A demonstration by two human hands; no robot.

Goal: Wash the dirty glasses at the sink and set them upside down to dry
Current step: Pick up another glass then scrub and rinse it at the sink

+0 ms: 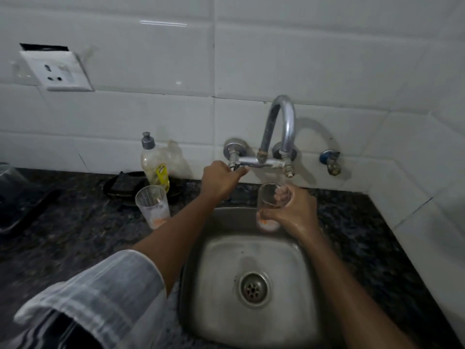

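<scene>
- The right hand (295, 212) is wrapping its fingers (273, 215) around a clear, orange-stained drinking glass (271, 206), holding it upright over the back rim of the small steel sink (251, 260), under the curved chrome tap spout (281, 127).
- The left hand (221, 178) is curling its fingers on the left tap handle (235, 165).
- A second dirty clear glass (152, 206) is standing upright on the dark speckled counter (75, 235), just left of the sink, near a dish-soap bottle (154, 165).
</scene>
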